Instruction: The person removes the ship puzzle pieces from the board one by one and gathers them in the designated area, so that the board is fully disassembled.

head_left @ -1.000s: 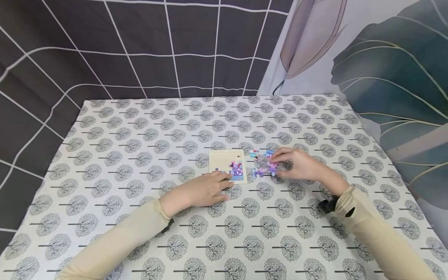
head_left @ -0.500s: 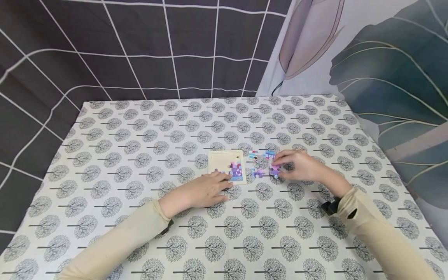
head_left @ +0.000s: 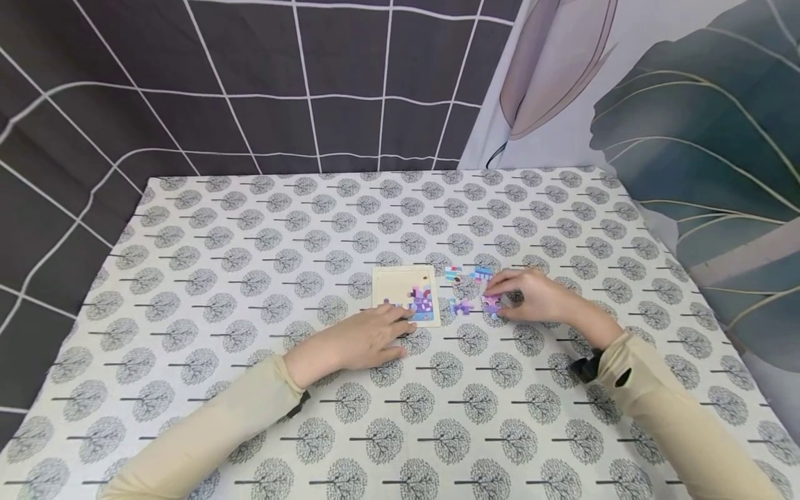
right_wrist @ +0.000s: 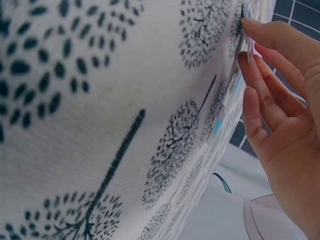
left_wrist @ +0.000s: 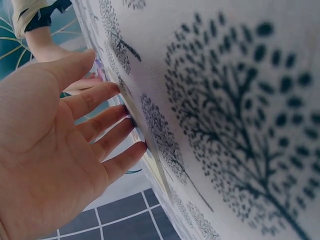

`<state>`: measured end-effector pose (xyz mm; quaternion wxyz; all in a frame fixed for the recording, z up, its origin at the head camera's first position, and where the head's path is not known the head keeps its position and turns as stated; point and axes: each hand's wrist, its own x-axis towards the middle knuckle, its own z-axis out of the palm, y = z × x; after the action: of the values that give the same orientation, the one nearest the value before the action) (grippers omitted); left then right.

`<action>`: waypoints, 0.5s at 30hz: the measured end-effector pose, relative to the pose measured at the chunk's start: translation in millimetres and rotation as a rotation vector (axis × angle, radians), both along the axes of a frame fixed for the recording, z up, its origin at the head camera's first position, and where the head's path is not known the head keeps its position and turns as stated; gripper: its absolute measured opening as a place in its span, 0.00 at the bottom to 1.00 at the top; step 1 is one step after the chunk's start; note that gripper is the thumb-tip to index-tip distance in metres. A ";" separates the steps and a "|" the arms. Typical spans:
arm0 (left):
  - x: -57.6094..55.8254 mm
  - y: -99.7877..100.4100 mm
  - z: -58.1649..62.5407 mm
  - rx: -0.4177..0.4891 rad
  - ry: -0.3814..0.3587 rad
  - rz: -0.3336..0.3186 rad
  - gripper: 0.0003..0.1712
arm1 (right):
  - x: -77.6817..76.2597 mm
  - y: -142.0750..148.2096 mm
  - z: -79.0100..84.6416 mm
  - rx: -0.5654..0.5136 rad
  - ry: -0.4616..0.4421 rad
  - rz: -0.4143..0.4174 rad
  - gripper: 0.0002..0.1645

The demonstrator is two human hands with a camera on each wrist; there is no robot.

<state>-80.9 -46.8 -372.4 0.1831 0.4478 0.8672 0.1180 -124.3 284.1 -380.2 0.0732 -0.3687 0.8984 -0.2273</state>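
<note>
A shallow cream puzzle tray (head_left: 390,280) lies mid-table, with purple and blue jigsaw pieces (head_left: 423,305) fitted along its near right part. My left hand (head_left: 359,340) rests across the tray's near left edge, fingers spread and nearly straight; in the left wrist view its fingertips (left_wrist: 140,147) touch the tray's edge. To the right of the tray, my right hand (head_left: 531,297) pinches a pink-purple jigsaw piece (head_left: 491,304) between thumb and fingers, low over the cloth. That piece shows only edge-on in the right wrist view.
Loose jigsaw pieces lie between tray and right hand: a blue-white one (head_left: 453,274), a blue one (head_left: 482,273) and a purple one (head_left: 461,307). A tree-print cloth (head_left: 262,229) covers the table. Behind it hangs a dark gridded curtain (head_left: 262,69).
The pink-purple jigsaw piece has shifted slightly toward me and right in my right hand's fingers, away from the blue piece. My left hand has stayed in place on the tray.
</note>
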 end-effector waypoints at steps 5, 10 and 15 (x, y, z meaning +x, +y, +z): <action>0.8 0.4 1.9 0.005 0.018 -0.007 0.31 | -0.9 0.5 -1.7 0.002 -0.021 -0.016 0.22; 1.7 1.1 2.4 0.006 0.010 -0.009 0.31 | -0.7 0.0 -1.5 0.011 -0.054 -0.043 0.23; 2.2 0.7 1.8 -0.009 0.020 -0.008 0.31 | 0.3 -3.3 0.8 0.045 -0.031 -0.041 0.22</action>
<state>-78.8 -46.1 -370.6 0.1767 0.4515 0.8678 0.1089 -124.0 280.8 -379.4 0.0906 -0.3451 0.9094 -0.2139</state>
